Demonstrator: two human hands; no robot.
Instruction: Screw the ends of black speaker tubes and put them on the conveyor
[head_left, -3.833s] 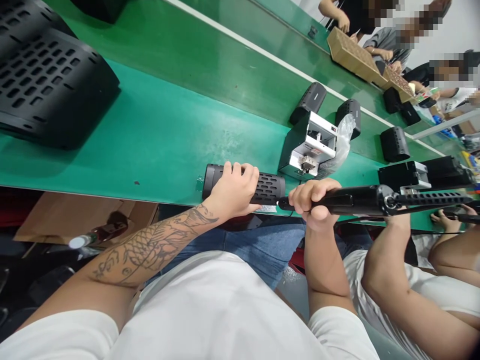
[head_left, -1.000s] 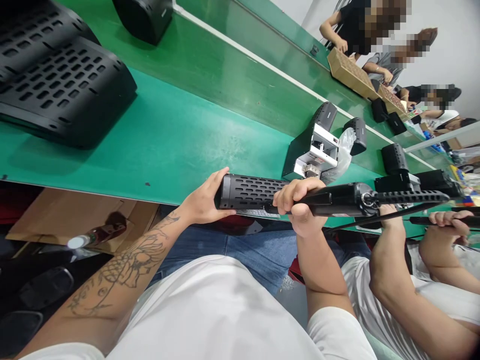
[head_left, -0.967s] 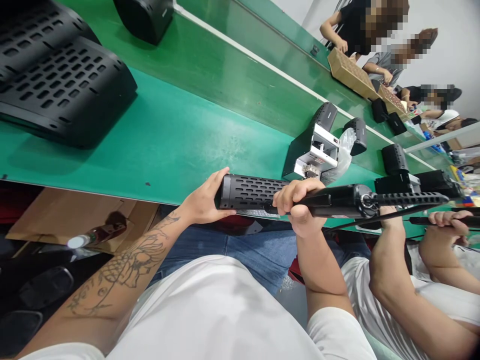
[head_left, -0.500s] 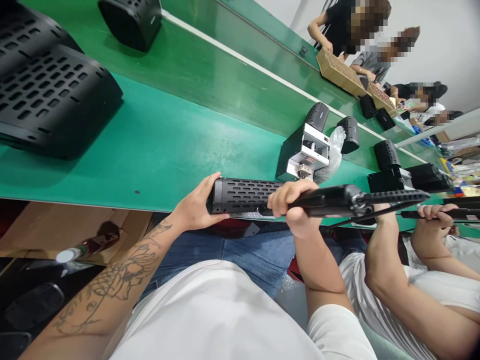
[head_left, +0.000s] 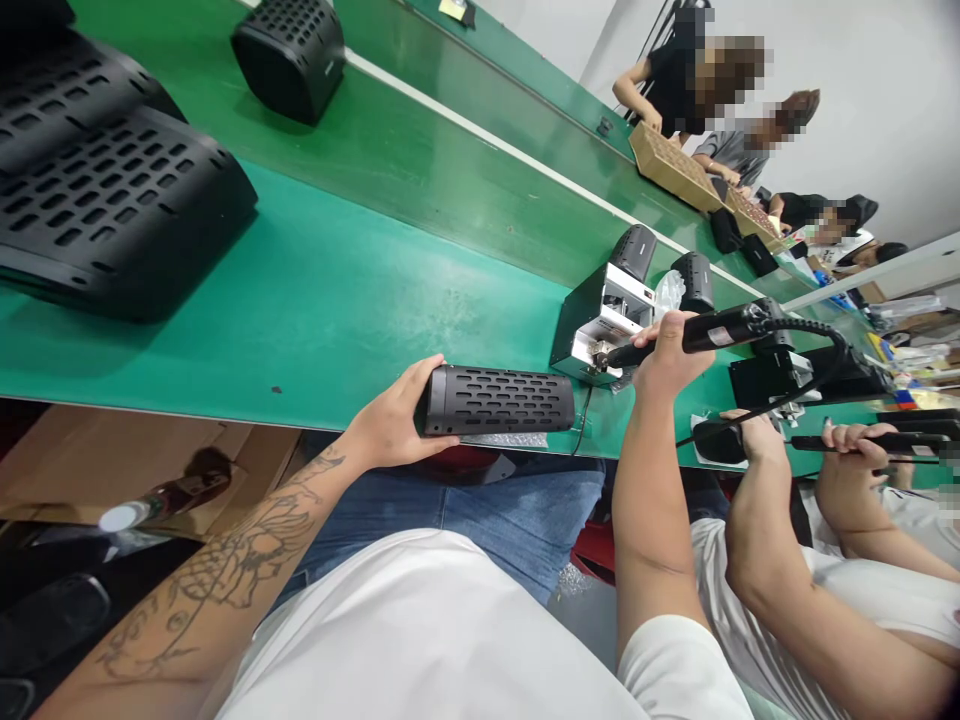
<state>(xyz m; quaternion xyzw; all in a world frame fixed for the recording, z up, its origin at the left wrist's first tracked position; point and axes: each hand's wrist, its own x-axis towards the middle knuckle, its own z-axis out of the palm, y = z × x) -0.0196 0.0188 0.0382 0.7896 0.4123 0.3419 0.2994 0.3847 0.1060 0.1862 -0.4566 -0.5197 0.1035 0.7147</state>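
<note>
My left hand [head_left: 394, 420] grips the left end of a black perforated cylinder speaker [head_left: 499, 400] that lies along the near edge of the green bench [head_left: 322, 290]. My right hand [head_left: 667, 350] is closed round a black electric screwdriver [head_left: 720, 328]. Its tip points at the small white-and-black screw feeder box [head_left: 600, 325] standing on the bench. A cable trails from the screwdriver's rear end.
Stacked black perforated panels [head_left: 97, 190] lie at the far left, and a black speaker [head_left: 289, 55] stands on the belt behind. More black speakers [head_left: 634, 250] stand behind the feeder. A co-worker's arms [head_left: 757, 500] are at my right, holding a tool. Other people work at cardboard trays [head_left: 667, 165] far right.
My right hand has lifted the screwdriver off the speaker's right end and swung it right, to the feeder box. The left hand keeps its hold on the speaker.
</note>
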